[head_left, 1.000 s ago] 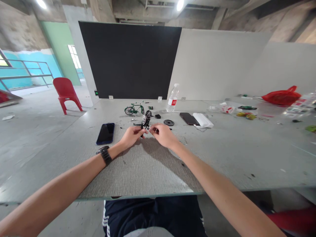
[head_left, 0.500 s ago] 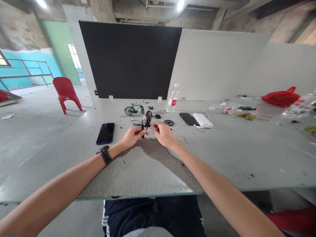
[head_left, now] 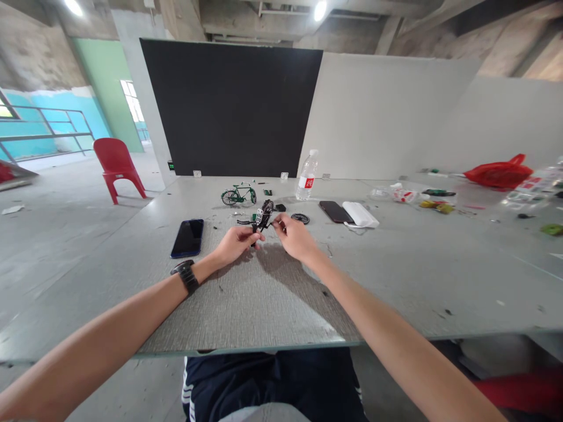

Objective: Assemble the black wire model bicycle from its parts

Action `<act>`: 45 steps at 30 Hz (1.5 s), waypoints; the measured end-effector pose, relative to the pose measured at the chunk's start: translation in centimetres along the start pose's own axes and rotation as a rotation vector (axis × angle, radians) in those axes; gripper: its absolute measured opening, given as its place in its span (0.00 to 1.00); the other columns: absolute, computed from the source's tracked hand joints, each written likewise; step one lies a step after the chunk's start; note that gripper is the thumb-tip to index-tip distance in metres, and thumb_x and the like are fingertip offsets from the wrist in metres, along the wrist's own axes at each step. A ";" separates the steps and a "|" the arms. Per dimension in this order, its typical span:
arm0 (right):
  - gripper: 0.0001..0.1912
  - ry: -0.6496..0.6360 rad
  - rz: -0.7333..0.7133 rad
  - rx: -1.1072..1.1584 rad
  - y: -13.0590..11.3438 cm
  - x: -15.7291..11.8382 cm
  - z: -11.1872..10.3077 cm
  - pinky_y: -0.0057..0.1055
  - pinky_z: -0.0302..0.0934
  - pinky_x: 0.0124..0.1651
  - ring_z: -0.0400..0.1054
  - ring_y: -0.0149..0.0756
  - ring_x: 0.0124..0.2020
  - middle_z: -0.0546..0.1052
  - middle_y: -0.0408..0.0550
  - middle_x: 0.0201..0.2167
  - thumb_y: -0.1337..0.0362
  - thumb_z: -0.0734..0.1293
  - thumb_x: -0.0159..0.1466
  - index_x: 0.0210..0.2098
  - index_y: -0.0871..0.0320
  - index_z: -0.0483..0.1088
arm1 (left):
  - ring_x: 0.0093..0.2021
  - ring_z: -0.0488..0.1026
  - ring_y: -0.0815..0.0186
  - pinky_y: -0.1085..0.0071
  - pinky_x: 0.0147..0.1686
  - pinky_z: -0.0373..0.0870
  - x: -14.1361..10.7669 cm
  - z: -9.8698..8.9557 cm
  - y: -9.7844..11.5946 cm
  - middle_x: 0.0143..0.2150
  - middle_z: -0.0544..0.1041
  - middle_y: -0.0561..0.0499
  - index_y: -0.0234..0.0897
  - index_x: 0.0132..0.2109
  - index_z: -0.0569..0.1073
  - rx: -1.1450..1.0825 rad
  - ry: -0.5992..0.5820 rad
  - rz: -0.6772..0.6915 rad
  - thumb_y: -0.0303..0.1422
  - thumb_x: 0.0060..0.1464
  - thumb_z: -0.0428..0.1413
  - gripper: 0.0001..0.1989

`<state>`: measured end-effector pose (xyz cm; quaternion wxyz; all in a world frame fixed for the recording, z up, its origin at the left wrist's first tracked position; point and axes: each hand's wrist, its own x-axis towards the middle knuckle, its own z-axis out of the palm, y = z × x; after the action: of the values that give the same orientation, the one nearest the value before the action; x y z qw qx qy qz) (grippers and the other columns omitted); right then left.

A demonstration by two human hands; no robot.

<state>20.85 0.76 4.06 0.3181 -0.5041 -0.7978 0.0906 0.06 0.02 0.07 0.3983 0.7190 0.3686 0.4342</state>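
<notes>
My left hand (head_left: 234, 244) is closed around part of a small black model bicycle (head_left: 264, 214) and holds it tilted just above the table. A wheel and a pale rack or basket stick up from the held part. My right hand (head_left: 294, 235) is at its right side, thumb and forefinger pinched together. Whatever is between those fingertips is too small to make out. A loose black model wheel (head_left: 300, 218) lies just beyond my right hand. Behind the held bicycle stands a green model bicycle (head_left: 238, 196).
On the grey table (head_left: 264, 316), a dark phone (head_left: 187, 238) lies left of my hands. Further right are another phone (head_left: 335, 211) and a white packet (head_left: 360, 214). A water bottle (head_left: 307, 176) stands at the back, before a black panel (head_left: 233, 111). A red bag (head_left: 499, 173) lies far right.
My right hand has shifted slightly right, its fingertips now a little off the model bicycle's body. My left hand keeps its hold almost unmoved.
</notes>
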 end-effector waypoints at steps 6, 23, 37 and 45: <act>0.12 -0.018 0.001 0.001 0.2 0.0 0.1 0.31 0.50 0.30 0.64 0.36 0.25 0.74 0.46 0.25 0.58 0.57 0.71 0.39 0.56 0.69 | 0.32 0.75 0.67 0.73 0.27 0.64 0.0 0.0 0.1 0.35 0.80 0.43 0.31 0.42 0.79 0.011 0.008 -0.019 0.42 0.62 0.53 0.18; 0.12 0.022 -0.012 0.022 0.5 0.2 0.5 0.32 0.53 0.32 0.67 0.37 0.28 0.76 0.48 0.27 0.58 0.58 0.71 0.38 0.56 0.70 | 0.31 0.75 0.67 0.72 0.27 0.66 0.0 0.0 0.6 0.36 0.81 0.42 0.31 0.40 0.79 -0.042 0.039 -0.041 0.46 0.60 0.55 0.20; 0.12 0.016 -0.008 0.019 0.1 0.2 0.2 0.31 0.52 0.31 0.67 0.37 0.27 0.75 0.48 0.26 0.60 0.58 0.71 0.38 0.57 0.71 | 0.31 0.76 0.68 0.73 0.27 0.67 0.0 0.1 0.7 0.38 0.81 0.41 0.31 0.39 0.79 -0.074 0.058 -0.042 0.45 0.61 0.55 0.19; 0.12 -0.028 -0.005 0.030 0.3 0.1 0.0 0.31 0.52 0.31 0.65 0.36 0.25 0.74 0.46 0.24 0.59 0.58 0.70 0.37 0.56 0.71 | 0.31 0.75 0.68 0.73 0.27 0.66 0.0 0.0 0.4 0.39 0.81 0.41 0.31 0.40 0.79 -0.054 0.048 -0.038 0.43 0.61 0.55 0.18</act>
<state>21.06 1.02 3.98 0.3145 -0.4961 -0.8019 0.1089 0.10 -0.12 0.46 0.4167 0.6902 0.3800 0.4535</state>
